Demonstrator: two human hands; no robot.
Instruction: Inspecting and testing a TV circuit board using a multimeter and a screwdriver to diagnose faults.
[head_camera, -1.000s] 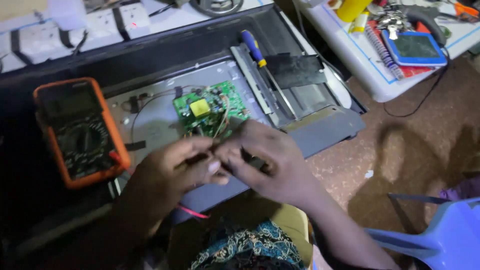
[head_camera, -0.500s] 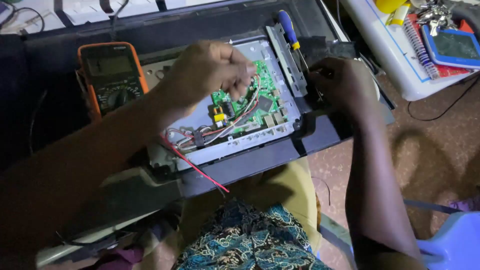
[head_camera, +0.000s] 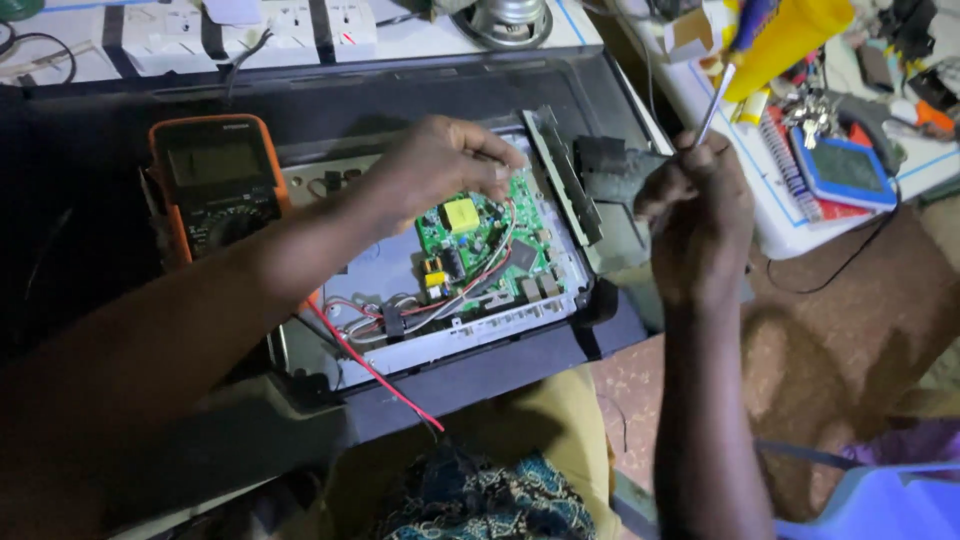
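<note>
A green circuit board (head_camera: 480, 250) with a yellow block on it lies in a grey metal panel (head_camera: 400, 275) on a black flat-screen back (head_camera: 470, 370). My left hand (head_camera: 440, 165) rests at the board's upper edge, fingers curled onto it near red and white wires (head_camera: 470, 285). My right hand (head_camera: 695, 215) hovers to the right of the panel and grips a screwdriver (head_camera: 715, 100), its metal shaft pointing up to a blue and yellow handle.
An orange multimeter (head_camera: 215, 180) lies left of the panel, and a red lead (head_camera: 370, 370) runs down from there. White power strips (head_camera: 250, 35) sit at the back. A cluttered white table (head_camera: 800, 215) with a blue device (head_camera: 845, 170) stands right. A blue plastic chair (head_camera: 880, 500) is at bottom right.
My right hand has lifted the screwdriver off the panel's right edge and raised it. My left hand stays on the board. The view has shifted slightly.
</note>
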